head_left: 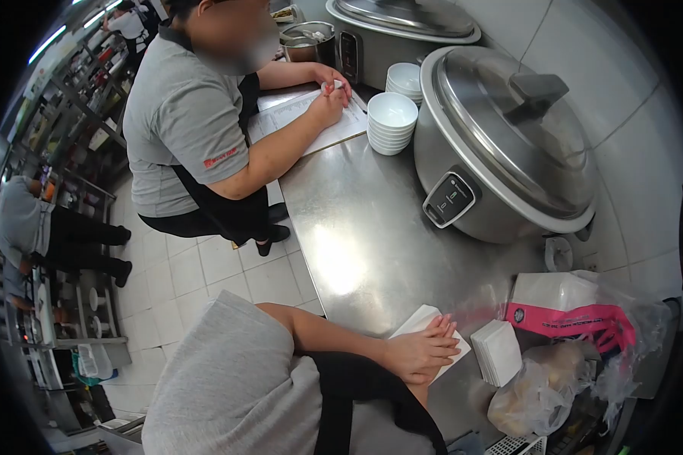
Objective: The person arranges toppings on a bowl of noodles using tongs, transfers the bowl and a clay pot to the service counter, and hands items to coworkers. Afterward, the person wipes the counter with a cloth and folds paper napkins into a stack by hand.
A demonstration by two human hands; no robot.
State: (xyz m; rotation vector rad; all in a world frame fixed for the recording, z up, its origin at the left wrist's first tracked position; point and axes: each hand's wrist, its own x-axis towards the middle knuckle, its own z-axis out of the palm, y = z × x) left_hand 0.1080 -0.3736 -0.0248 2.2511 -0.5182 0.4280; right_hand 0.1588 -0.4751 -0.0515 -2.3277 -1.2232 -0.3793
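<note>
My left hand (pixel 417 355) lies flat across my right hand (pixel 442 326), its fingers stretched out. Beneath it, the right hand is partly covered; its fingertips show beyond, also extended. Both rest on a stack of white paper napkins (pixel 411 321) on the steel counter (pixel 357 227). A second stack of folded napkins (pixel 497 353) stands just to the right of my hands, apart from them. Behind that lies a pink-banded plastic napkin pack (pixel 558 303), opened, with white napkins in it.
Two large rice cookers (pixel 501 144) stand along the tiled wall, with stacked white bowls (pixel 391 121) beside them. A co-worker (pixel 186 129) leans over papers (pixel 334 140) at the counter's far end. A clear plastic bag (pixel 542 387) with brownish contents lies near me.
</note>
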